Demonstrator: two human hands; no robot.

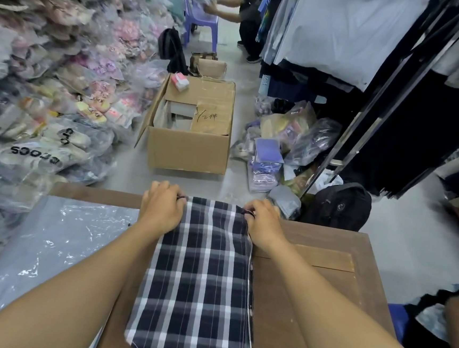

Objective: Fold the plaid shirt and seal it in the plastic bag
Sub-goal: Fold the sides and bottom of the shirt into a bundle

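At the far left, many bagged shoes are piled up along the floor. On the left part of the wooden table lies a clear plastic bag, flat and wrinkled, just beside the shirt. The left hand is closed on the far left corner of the plaid shirt, with the fingers curled over the cloth edge. The shirt lies in the middle of the table as a long narrow strip that runs from the near edge to the far edge, and it is outside the bag. The right hand is also closed, and it grips the far right corner of the shirt. Behind the table, on the floor, stands an open cardboard box. To the right of it a black backpack rests near a rack of hanging clothes.
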